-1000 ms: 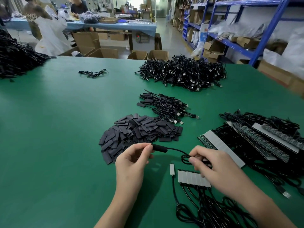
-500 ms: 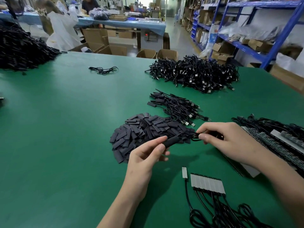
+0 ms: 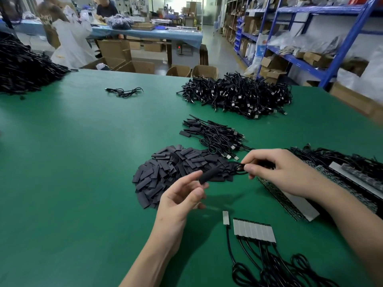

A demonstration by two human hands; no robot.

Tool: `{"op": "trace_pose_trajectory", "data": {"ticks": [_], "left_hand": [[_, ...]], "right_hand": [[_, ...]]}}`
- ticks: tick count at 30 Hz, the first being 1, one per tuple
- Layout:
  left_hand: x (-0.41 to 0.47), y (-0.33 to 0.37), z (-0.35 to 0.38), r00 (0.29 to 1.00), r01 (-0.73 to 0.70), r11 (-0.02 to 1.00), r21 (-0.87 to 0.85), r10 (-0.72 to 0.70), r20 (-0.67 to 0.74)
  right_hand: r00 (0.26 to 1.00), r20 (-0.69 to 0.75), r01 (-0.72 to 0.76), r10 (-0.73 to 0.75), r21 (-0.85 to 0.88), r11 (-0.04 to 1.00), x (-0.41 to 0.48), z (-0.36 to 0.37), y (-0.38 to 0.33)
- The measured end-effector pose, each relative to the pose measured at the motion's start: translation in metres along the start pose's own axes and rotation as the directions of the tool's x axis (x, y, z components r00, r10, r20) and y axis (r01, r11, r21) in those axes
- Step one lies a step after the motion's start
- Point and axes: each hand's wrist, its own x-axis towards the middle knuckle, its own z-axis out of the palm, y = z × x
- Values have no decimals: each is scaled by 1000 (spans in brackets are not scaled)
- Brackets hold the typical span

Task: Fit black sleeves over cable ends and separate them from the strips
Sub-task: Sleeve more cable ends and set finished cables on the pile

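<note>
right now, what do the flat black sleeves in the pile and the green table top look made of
Pile of sleeves: thin matte grey-black plastic or rubber tubing, probably; they lie pressed flat, without shine.
Table: green mat, likely rubber or vinyl; smooth, with a dull sheen under the lights.

Green tabletop (image 3: 72,162) under my work, stretching wide ahead. Open cardboard boxes (image 3: 132,66) on floor past its far edge. Blue shelving (image 3: 339,48) on my right, stacked with cartons and bags. Far back, blue-covered table (image 3: 165,36), person (image 3: 106,8) behind it; big white bag (image 3: 72,44) at left.
</note>
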Motion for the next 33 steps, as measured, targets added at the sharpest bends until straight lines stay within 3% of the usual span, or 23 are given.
{"op": "trace_pose_trajectory", "data": {"ticks": [5, 9, 11, 14, 16, 18, 21, 24, 28, 33], "left_hand": [[1, -1, 0, 993, 36, 992, 119, -22, -119], [0, -6, 1, 997, -58, 890, 452, 75, -21], [-2, -11, 2, 990, -142, 753, 642, 125, 73], [-6, -19, 4, 962, -273, 371, 888, 101, 254], [-8, -24, 5, 941, -337, 173, 925, 56, 333], [-8, -29, 7, 927, -375, 83, 923, 10, 376], [-7, -31, 6, 912, -409, 94, 908, 10, 410], [-7, -28, 6, 910, -415, 170, 894, 50, 412], [-8, -21, 11, 893, -443, 313, 840, 239, 382], [-11, -17, 17, 841, -517, 406, 754, 407, 357]], "right_hand": [[986, -165, -19, 12, -44, 999, 46, -14, 5], [932, -361, -10, -29, -107, 994, 109, -27, 3], [932, -363, -76, 10, -167, 983, 140, -32, -1], [957, -276, -169, 92, -270, 948, 159, -24, -7], [971, -235, -109, 51, -240, 965, 149, -7, -10], [977, -211, -61, 20, -190, 980, 122, 16, -10], [983, -178, -56, 44, -64, 996, 68, 50, -3], [986, -96, -129, 137, 83, 988, 16, 71, 5], [983, 43, -182, 177, 282, 942, -33, 72, -2], [963, 179, -270, 203, 633, 726, -60, 78, -25]]}}
